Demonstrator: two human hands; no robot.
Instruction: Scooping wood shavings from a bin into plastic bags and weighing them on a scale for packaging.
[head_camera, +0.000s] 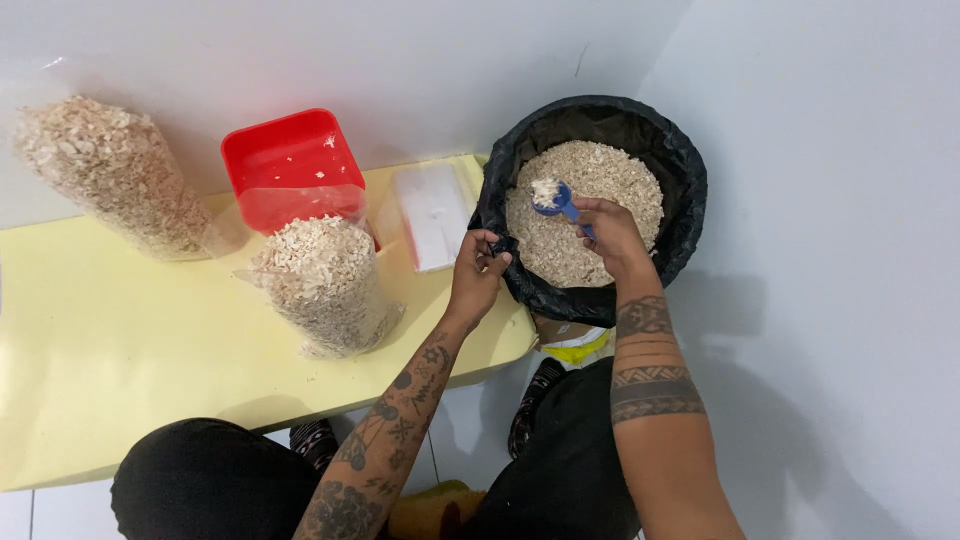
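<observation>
right hand: closed on blue scoop handle
scoop: over the grain in bin, bowl up-left and loaded, long axis diagonal
left hand: pinching black liner at bin's near-left rim
bags: on table, left

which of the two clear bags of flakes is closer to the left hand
The bag in front of the red tub, close beside the left hand. The other bag lies far off at the table's far left.

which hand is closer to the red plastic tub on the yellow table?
Left. The left hand grips the rim of the black-lined bucket of pale flakes, just right of the red plastic tub. The right hand is farther right, over the bucket, holding a small blue scoop.
</observation>
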